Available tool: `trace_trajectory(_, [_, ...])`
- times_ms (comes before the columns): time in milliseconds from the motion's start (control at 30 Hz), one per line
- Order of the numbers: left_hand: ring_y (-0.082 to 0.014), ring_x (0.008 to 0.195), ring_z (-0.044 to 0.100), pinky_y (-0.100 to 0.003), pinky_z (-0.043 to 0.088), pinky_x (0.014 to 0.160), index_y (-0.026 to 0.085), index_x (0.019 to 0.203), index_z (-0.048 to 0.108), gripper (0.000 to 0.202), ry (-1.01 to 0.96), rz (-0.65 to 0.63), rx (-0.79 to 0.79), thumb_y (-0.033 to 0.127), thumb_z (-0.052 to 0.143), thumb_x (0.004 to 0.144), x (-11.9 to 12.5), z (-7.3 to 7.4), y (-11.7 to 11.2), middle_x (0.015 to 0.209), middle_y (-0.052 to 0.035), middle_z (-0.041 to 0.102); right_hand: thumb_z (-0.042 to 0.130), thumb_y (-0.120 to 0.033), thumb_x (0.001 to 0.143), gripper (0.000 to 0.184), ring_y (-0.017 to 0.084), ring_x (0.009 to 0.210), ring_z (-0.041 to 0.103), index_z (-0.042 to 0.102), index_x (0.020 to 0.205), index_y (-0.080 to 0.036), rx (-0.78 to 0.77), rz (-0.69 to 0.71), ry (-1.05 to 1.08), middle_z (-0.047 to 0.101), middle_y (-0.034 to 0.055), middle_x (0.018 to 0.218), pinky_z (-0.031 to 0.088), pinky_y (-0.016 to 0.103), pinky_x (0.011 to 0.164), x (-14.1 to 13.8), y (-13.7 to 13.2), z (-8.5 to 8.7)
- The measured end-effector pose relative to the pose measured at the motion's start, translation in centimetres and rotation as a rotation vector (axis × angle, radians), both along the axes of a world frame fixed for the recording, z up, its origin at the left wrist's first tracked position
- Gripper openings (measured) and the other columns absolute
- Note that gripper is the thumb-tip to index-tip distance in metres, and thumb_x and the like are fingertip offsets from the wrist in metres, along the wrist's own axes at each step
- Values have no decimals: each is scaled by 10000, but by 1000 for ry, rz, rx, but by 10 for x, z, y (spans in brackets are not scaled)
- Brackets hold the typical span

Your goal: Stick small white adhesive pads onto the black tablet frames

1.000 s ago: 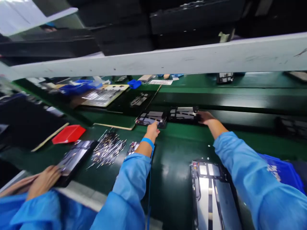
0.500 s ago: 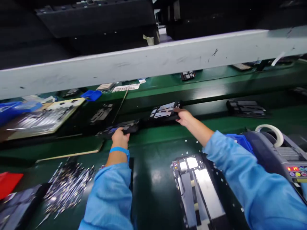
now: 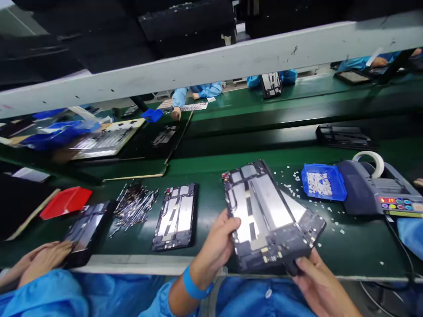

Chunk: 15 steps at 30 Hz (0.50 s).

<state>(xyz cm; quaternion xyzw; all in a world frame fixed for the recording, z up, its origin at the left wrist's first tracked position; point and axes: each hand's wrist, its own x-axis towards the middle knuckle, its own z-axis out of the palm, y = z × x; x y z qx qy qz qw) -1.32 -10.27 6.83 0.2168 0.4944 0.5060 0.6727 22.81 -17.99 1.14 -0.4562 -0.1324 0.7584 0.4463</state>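
Hands in firm grip on opened tablet: left hand at side edge, right hand at near corner.

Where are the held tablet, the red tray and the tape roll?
held tablet (image 3: 261, 211), head view, on its silver middle plate.
red tray (image 3: 66, 201), head view, on its bare floor.
tape roll (image 3: 380, 166), head view, on the white ring's right side.

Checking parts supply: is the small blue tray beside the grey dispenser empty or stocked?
Stocked: the small blue plastic tray holds a patch of small white pieces; more lie scattered on the green mat.
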Motion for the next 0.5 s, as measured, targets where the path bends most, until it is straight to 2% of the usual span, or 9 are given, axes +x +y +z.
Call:
trace_trajectory(67, [-293,990,742,-410,599,898,191,1146,686,517,-27,-78,7,346,863,685,18,-11,-17,1102,-99,778,908,-544,712,592,314,1174,689,700,1214,-311,5,34,10,747,83,1259,518,523,1056,-4,-12,-13])
trace_trajectory(133, [-299,1059,724,-420,573,947,196,1174,656,511,18,-88,38,384,837,734,25,-20,-23,1186,-112,757,905,-594,698,579,299,1153,693,715,1149,-283,-15,130,-19,744,94,1231,537,494,1022,0,-21,-23])
trace_trajectory(233, [-303,1145,682,-429,530,1010,200,1184,630,451,224,-115,91,406,768,807,17,-28,-26,1237,-116,731,863,-724,663,665,298,1070,720,743,1113,-249,-15,461,-113,764,114,1125,568,455,944,24,-31,-26])
trace_trajectory(333, [-308,1138,657,-442,501,1027,188,1201,621,440,526,-181,112,412,721,836,2,-35,-32,1211,-124,715,759,-764,745,552,274,882,729,796,956,-254,215,786,-382,777,81,904,584,405,861,57,-26,-13])
trace_trajectory(367, [-312,1125,651,-448,497,1020,183,1200,620,445,620,-182,108,420,715,836,-2,-38,-36,1192,-126,710,722,-734,801,486,268,844,719,800,894,-263,321,811,-518,768,70,854,586,392,837,68,-19,-7])
trace_trajectory(400, [-317,1121,644,-453,494,1016,181,1198,619,454,695,-167,105,433,713,833,-3,-42,-39,1177,-126,703,686,-694,852,438,272,851,715,802,860,-272,413,763,-669,765,69,850,586,390,840,76,-10,-2])
trace_trajectory(433, [-324,1134,636,-458,490,1021,181,1204,617,467,738,-142,104,451,708,834,-3,-45,-43,1178,-128,696,659,-656,888,404,286,903,718,809,881,-281,484,657,-814,773,76,907,585,403,877,82,1,2])
trace_trajectory(500, [-336,1221,610,-466,471,1070,189,1269,592,525,723,-74,102,490,689,850,3,-53,-51,1250,-137,678,654,-612,909,400,323,1092,702,808,1102,-298,547,400,-1000,761,96,1196,550,460,1022,87,25,2])
